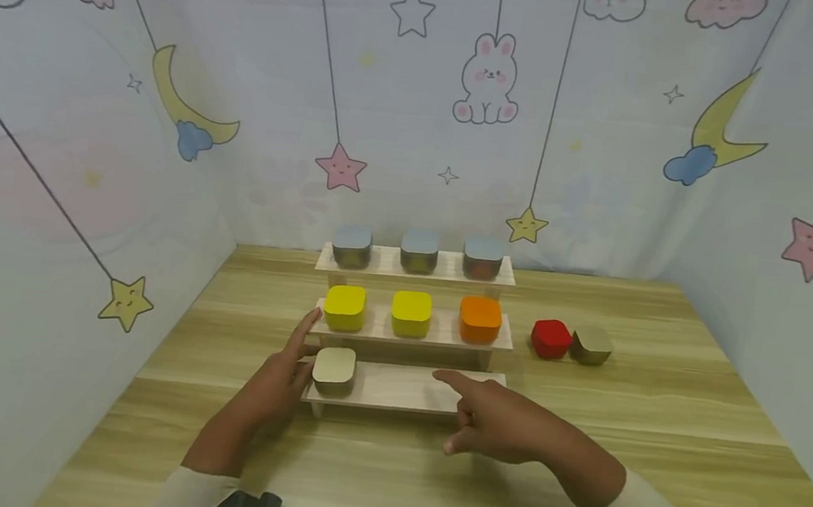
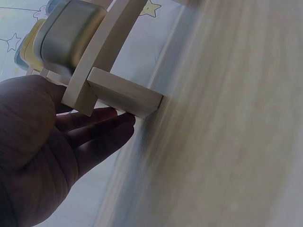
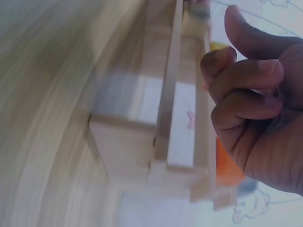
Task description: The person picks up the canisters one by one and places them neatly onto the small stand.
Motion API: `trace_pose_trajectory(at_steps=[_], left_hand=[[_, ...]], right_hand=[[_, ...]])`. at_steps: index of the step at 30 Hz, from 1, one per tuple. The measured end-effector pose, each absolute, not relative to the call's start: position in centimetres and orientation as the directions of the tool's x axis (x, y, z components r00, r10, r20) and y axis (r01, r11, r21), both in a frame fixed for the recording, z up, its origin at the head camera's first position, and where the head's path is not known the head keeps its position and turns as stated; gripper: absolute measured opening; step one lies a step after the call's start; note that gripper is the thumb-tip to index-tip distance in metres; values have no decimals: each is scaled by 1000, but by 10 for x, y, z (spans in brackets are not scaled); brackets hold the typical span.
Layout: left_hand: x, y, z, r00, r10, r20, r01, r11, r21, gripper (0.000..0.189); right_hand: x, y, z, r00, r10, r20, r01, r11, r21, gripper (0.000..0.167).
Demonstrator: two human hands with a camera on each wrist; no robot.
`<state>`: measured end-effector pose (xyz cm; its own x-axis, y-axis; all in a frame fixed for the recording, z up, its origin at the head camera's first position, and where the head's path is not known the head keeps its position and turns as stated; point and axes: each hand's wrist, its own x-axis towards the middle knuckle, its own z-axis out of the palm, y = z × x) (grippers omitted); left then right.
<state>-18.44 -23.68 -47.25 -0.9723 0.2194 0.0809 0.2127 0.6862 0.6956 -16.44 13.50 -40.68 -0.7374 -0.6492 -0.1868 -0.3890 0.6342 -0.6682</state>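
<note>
A pale wooden three-tier rack (image 1: 401, 386) stands on the table. My left hand (image 1: 284, 380) is at its left end, the index finger stretched up to the middle tier. In the left wrist view, the other fingers (image 2: 102, 142) extend past the rack's wooden leg (image 2: 125, 92), fingertips right at it. Close by, a beige rounded-square block (image 1: 334, 371) sits on the lowest tier's left end. My right hand (image 1: 508, 422) points its index finger left over that tier and holds nothing. Its remaining fingers (image 3: 246, 109) are loosely bent in the right wrist view.
The middle tier carries two yellow blocks (image 1: 346, 307) and an orange block (image 1: 480, 319). Three grey-topped blocks (image 1: 419, 252) line the top tier. Right of the rack, a red block (image 1: 551, 338) and a beige-gold block (image 1: 592, 345) lie side by side on the table (image 1: 656, 408). Patterned fabric walls (image 1: 420, 108) enclose it.
</note>
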Motion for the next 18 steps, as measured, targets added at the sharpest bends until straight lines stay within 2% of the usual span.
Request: trace_pose_trajectory(at_steps=[4, 9, 13, 18], left_hand=[[-185, -236, -473, -975, 211, 69, 198, 687, 699, 85], [-186, -238, -476, -972, 222, 83, 215, 679, 702, 86], [-186, -239, -477, -968, 229, 101, 233, 682, 693, 86], [-186, -240, -476, -967, 232, 109, 242, 687, 686, 85]], right_hand=[[-160, 158, -397, -699, -673, -242, -396, 646, -652, 98], [-163, 194, -377, -593, -757, -274, -414, 578, -704, 79], [-171, 223, -364, -556, -803, -215, -387, 479, -788, 62], [-187, 255, -360, -524, -847, -83, -410, 337, -847, 39]])
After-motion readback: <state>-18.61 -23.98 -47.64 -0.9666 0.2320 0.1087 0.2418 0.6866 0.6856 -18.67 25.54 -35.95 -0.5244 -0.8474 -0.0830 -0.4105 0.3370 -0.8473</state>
